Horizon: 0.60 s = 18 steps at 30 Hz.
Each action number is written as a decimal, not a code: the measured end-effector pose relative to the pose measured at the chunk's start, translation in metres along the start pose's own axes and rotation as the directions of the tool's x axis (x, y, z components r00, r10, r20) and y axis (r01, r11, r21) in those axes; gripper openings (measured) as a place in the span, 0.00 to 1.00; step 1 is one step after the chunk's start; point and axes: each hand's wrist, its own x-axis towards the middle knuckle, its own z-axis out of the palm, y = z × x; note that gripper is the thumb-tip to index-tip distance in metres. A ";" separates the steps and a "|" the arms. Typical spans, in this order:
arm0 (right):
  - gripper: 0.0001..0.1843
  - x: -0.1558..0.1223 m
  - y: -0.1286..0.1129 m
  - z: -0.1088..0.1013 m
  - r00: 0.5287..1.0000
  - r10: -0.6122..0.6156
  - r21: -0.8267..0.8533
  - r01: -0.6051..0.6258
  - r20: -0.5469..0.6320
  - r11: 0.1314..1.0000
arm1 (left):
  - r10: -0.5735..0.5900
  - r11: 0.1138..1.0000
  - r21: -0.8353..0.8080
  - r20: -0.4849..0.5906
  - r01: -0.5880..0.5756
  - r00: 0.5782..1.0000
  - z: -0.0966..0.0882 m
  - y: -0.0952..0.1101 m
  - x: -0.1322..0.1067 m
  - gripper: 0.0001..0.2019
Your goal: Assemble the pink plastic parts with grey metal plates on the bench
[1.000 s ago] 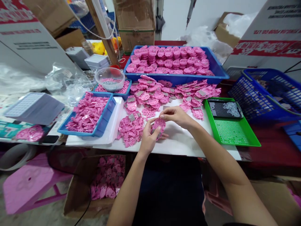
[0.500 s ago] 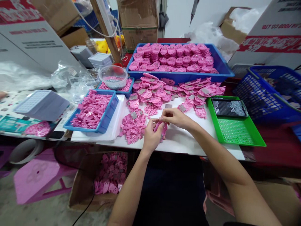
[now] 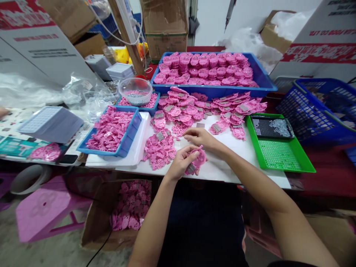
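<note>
My left hand [image 3: 180, 162] is closed around a pink plastic casing piece [image 3: 199, 159], which has a grey rectangle near its lower edge. My thumb lies across its face, and the fingers underneath are partly hidden. Beyond it, my right hand [image 3: 200, 138] reaches left over the white work surface, its fingers stretched out and apart from the casing. Its fingertips are at the edge of a small heap of tiny pink parts [image 3: 179, 129]. Left of my hands lies a pile of flat pink pieces [image 3: 159, 150]. A loose grey plate [image 3: 200, 125] rests just behind my right hand.
Pink casings [image 3: 180, 109] with grey plates are heaped behind my hands, before a large blue tray [image 3: 214, 89] of stacked casings. Left are a blue bin [image 3: 128, 142] of pink parts and a clear bowl [image 3: 135, 87]. A green tray [image 3: 303, 159] and blue basket [image 3: 311, 111] stand right.
My right hand has come away from the casing and moved slightly left toward the tiny pink parts. My left hand has turned the casing, which now shows more of its face.
</note>
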 end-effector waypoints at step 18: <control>0.16 0.015 -0.007 0.034 0.845 -0.390 -0.365 0.516 0.366 0.775 | -0.027 0.993 0.116 0.095 0.016 0.995 0.002 0.003 -0.004 0.21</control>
